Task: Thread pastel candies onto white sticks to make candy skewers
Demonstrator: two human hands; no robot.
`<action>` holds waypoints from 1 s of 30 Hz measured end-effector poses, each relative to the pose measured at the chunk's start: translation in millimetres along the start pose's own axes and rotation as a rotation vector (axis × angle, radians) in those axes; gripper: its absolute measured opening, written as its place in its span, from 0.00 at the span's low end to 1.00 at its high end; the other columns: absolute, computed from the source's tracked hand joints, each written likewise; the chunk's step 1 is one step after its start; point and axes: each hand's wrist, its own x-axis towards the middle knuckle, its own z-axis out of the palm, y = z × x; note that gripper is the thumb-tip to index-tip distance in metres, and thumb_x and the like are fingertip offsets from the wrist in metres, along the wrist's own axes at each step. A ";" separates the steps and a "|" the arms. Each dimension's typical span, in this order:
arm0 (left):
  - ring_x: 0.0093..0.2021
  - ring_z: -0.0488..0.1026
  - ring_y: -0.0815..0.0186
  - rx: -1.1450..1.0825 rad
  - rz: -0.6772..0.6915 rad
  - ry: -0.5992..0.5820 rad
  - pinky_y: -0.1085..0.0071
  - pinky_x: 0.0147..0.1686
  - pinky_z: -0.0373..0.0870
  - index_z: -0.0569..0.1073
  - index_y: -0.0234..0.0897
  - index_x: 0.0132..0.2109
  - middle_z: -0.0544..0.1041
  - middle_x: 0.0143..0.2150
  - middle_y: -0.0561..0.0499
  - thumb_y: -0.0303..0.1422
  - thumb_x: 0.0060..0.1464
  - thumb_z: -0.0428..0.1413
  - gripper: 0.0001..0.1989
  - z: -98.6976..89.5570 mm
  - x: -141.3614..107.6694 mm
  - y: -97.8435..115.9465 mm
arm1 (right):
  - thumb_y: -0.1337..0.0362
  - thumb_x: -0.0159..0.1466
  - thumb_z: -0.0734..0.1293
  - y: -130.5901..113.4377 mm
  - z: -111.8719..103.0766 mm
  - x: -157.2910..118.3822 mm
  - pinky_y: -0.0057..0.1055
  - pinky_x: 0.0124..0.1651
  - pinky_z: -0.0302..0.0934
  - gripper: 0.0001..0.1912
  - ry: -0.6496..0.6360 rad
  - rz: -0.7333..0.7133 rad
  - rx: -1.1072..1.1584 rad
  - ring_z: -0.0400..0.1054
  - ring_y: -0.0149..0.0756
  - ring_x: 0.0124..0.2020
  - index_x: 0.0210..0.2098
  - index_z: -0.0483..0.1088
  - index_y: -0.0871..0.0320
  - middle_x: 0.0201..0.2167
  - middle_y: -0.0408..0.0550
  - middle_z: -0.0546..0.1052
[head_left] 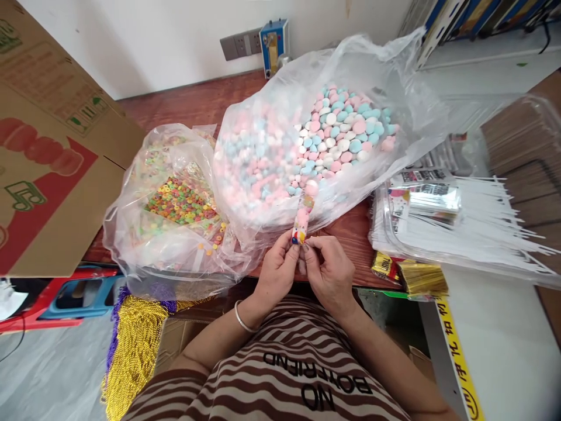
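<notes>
A narrow clear packet [302,219] with pink pieces inside and a coloured print at its near end points away from me. My left hand [279,266] pinches its near end from the left. From the right, the fingertips of my right hand [328,270] close on the same end; the exact thing between them is too small to make out. Just beyond the packet lies a large clear bag of pink, white and blue candies [335,131], open at the top. Left of it rests a clear bag of small coloured rings [182,202].
A cardboard box [48,140] stands at the left. To the right are a plastic tray of white sticks [486,228], silver packets [433,196] and gold twist ties [423,278]. Gold bead strings [135,345] hang at the lower left. A blue device [274,47] stands by the wall.
</notes>
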 end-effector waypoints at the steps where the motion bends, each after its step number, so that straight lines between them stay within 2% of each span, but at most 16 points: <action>1: 0.25 0.67 0.71 -0.021 -0.014 0.011 0.75 0.30 0.69 0.76 0.40 0.54 0.72 0.26 0.56 0.39 0.62 0.59 0.15 1.4 0.9 -1.4 | 0.68 0.71 0.63 -0.5 0.8 0.0 0.34 0.41 0.67 0.05 -0.002 -0.007 0.004 0.73 0.38 0.38 0.42 0.70 0.54 0.36 0.48 0.78; 3: 0.23 0.65 0.71 -0.056 0.001 0.051 0.77 0.28 0.66 0.75 0.40 0.52 0.70 0.25 0.57 0.39 0.62 0.59 0.13 4.0 2.7 -4.3 | 0.69 0.71 0.63 -1.3 1.6 0.5 0.34 0.41 0.67 0.05 -0.022 -0.017 -0.002 0.73 0.38 0.38 0.42 0.70 0.55 0.36 0.49 0.77; 6: 0.35 0.71 0.70 -0.074 0.081 0.132 0.76 0.40 0.69 0.75 0.39 0.47 0.75 0.34 0.53 0.36 0.61 0.60 0.10 5.9 5.0 -8.4 | 0.68 0.71 0.61 -1.7 1.0 1.7 0.33 0.38 0.65 0.06 -0.101 -0.038 -0.014 0.71 0.38 0.36 0.39 0.70 0.55 0.34 0.49 0.76; 7: 0.36 0.72 0.70 -0.077 0.084 0.145 0.76 0.40 0.69 0.74 0.38 0.46 0.75 0.36 0.53 0.36 0.61 0.60 0.09 5.9 5.5 -9.4 | 0.68 0.71 0.61 -1.7 0.4 2.0 0.33 0.38 0.64 0.07 -0.126 -0.047 -0.011 0.71 0.38 0.36 0.38 0.69 0.55 0.33 0.48 0.75; 10: 0.30 0.68 0.71 -0.076 0.046 0.137 0.78 0.32 0.66 0.72 0.38 0.44 0.74 0.33 0.55 0.37 0.61 0.60 0.09 5.0 6.4 -11.2 | 0.69 0.71 0.61 -0.5 -1.9 2.9 0.32 0.37 0.63 0.07 -0.162 -0.055 0.042 0.69 0.36 0.34 0.37 0.68 0.55 0.32 0.46 0.74; 15: 0.19 0.60 0.74 -0.019 0.024 0.037 0.78 0.20 0.56 0.69 0.40 0.44 0.69 0.24 0.59 0.42 0.63 0.58 0.11 4.2 4.1 -10.0 | 0.69 0.71 0.62 1.7 -8.2 5.7 0.31 0.39 0.64 0.05 -0.100 0.029 0.134 0.70 0.35 0.35 0.39 0.69 0.55 0.33 0.45 0.74; 18: 0.17 0.61 0.73 0.023 0.033 -0.008 0.77 0.19 0.55 0.70 0.41 0.47 0.68 0.21 0.60 0.42 0.64 0.57 0.11 4.5 0.0 -7.5 | 0.68 0.71 0.63 1.1 -12.5 7.0 0.32 0.39 0.65 0.04 -0.080 0.053 0.125 0.71 0.36 0.35 0.40 0.69 0.55 0.34 0.45 0.75; 22: 0.18 0.66 0.70 -0.001 0.011 -0.038 0.76 0.20 0.58 0.70 0.41 0.52 0.71 0.22 0.58 0.43 0.63 0.58 0.16 4.6 -4.8 -5.0 | 0.68 0.71 0.63 -0.2 -14.4 5.6 0.33 0.39 0.66 0.04 -0.062 0.053 0.098 0.71 0.36 0.35 0.41 0.69 0.54 0.35 0.45 0.76; 24: 0.18 0.64 0.71 0.004 0.008 -0.019 0.75 0.20 0.57 0.70 0.41 0.51 0.71 0.22 0.58 0.43 0.63 0.58 0.14 4.1 -5.5 -5.2 | 0.68 0.71 0.62 -0.5 -13.0 3.6 0.34 0.40 0.66 0.05 -0.055 -0.004 0.064 0.72 0.37 0.36 0.41 0.70 0.54 0.35 0.47 0.76; 27: 0.19 0.62 0.72 -0.008 0.017 0.086 0.76 0.21 0.56 0.71 0.41 0.45 0.71 0.24 0.58 0.40 0.61 0.60 0.10 2.2 -4.1 -7.1 | 0.69 0.70 0.61 -0.8 -9.7 0.5 0.36 0.40 0.66 0.06 -0.092 -0.110 0.006 0.72 0.39 0.37 0.42 0.70 0.55 0.34 0.49 0.77; 30: 0.20 0.62 0.73 -0.049 0.009 0.130 0.76 0.22 0.56 0.70 0.41 0.44 0.70 0.24 0.59 0.40 0.59 0.62 0.11 1.3 -1.6 -8.6 | 0.69 0.71 0.61 -0.3 -7.9 -0.7 0.35 0.39 0.66 0.06 -0.125 -0.126 0.028 0.71 0.38 0.36 0.40 0.70 0.55 0.34 0.49 0.77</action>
